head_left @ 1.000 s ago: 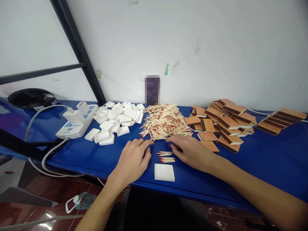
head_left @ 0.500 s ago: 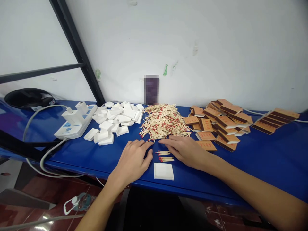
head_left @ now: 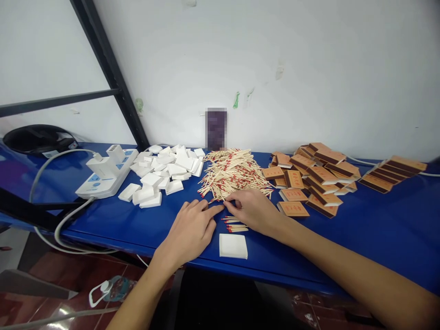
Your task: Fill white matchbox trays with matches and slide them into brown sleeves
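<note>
A large heap of red-tipped matches [head_left: 235, 172] lies at the back middle of the table. At its front edge my right hand [head_left: 254, 210] pinches a match between thumb and index finger. My left hand [head_left: 192, 227] rests on the table just left of it, open, its index finger stretched out to the right hand's fingertips. Below the right hand are two small groups of matches, an upper group [head_left: 231, 219] and a lower group [head_left: 238, 228], partly covered by that hand. Nearer the front edge lies a white matchbox tray [head_left: 233, 246].
White matchbox trays [head_left: 168, 167] are piled left of the heap; orange matchbox sleeves [head_left: 321, 176] are piled right, with a leaning row [head_left: 392, 172] beyond. A power strip [head_left: 106, 181] with chargers and cables sits at left by a black metal frame [head_left: 113, 68]. A pixelated dark rectangle [head_left: 216, 130] stands against the wall.
My right hand has shifted left along the heap's front edge, and its thumb and index finger have closed on a match. The left index finger has stretched further right.
</note>
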`<state>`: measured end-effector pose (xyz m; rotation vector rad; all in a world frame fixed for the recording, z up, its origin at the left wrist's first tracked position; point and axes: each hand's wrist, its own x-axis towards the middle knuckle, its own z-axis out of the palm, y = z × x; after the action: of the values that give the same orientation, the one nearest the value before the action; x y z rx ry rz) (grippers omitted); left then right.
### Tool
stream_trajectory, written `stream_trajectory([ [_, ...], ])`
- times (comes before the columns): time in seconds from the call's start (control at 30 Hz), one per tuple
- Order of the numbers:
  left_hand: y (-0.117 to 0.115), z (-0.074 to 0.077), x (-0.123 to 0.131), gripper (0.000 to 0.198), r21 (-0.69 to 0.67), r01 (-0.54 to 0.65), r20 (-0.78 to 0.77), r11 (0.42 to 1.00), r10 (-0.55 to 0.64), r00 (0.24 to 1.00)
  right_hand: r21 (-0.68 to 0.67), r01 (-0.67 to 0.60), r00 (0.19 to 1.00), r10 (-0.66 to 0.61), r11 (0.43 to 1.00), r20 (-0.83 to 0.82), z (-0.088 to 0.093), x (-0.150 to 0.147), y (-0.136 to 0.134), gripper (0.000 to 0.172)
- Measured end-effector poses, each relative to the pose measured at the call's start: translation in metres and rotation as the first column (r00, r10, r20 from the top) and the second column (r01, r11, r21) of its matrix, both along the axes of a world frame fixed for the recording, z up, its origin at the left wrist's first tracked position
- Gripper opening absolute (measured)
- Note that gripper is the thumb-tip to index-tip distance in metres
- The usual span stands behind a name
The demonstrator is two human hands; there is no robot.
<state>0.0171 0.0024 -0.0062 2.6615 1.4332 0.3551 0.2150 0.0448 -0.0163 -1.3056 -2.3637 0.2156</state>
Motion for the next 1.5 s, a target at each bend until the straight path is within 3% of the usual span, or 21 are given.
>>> stream_trajectory([
  [0.23, 0.000, 0.000, -0.001, 0.034, -0.013, -0.011, 0.134, 1.000, 0.013, 0.991, -0.001, -0.100, 0.994, 0.100, 0.995, 0.038, 0.009, 0.021, -0.009, 0.019],
  [0.37, -0.001, 0.000, -0.001, 0.032, -0.021, 0.005, 0.133, 1.000, -0.002, 0.991, -0.060, -0.179, 0.980, 0.184, 0.982, 0.077, 0.015, 0.035, -0.017, 0.015],
  [0.57, -0.002, 0.002, 0.000, 0.032, -0.040, 0.045, 0.135, 0.998, -0.039, 0.990, -0.023, -0.286, 0.956, 0.287, 0.958, 0.059, 0.023, 0.044, -0.021, 0.017],
  [0.7, -0.004, 0.004, -0.001, 0.032, -0.055, 0.058, 0.135, 0.997, -0.050, 0.990, -0.035, -0.219, 0.968, 0.222, 0.975, 0.121, 0.027, 0.047, -0.025, 0.017],
  [0.87, -0.003, 0.004, -0.001, 0.035, -0.074, 0.075, 0.134, 0.994, -0.064, 0.989, -0.171, -0.199, 0.969, 0.220, 0.965, 0.113, 0.025, 0.045, -0.028, 0.037],
  [0.97, -0.002, 0.005, 0.000, 0.037, -0.071, 0.078, 0.125, 0.994, -0.069, 0.990, -0.201, -0.239, 0.965, 0.255, 0.950, 0.055, 0.022, 0.041, -0.028, 0.031],
  [1.13, -0.004, 0.006, 0.000, 0.033, -0.078, 0.065, 0.224, 0.995, -0.046, 0.974, -0.137, -0.264, 0.963, 0.270, 0.955, 0.023, 0.017, 0.034, -0.025, 0.021],
  [1.3, -0.005, 0.005, -0.001, 0.035, -0.084, 0.067, 0.260, 0.994, -0.043, 0.965, -0.183, -0.274, 0.962, 0.268, 0.944, -0.056, 0.012, 0.033, -0.024, 0.020],
  [1.5, -0.005, 0.005, 0.000, 0.036, -0.085, 0.067, 0.239, 0.994, -0.045, 0.970, -0.183, -0.274, 0.962, 0.272, 0.944, -0.036, 0.013, 0.032, -0.024, 0.020],
])
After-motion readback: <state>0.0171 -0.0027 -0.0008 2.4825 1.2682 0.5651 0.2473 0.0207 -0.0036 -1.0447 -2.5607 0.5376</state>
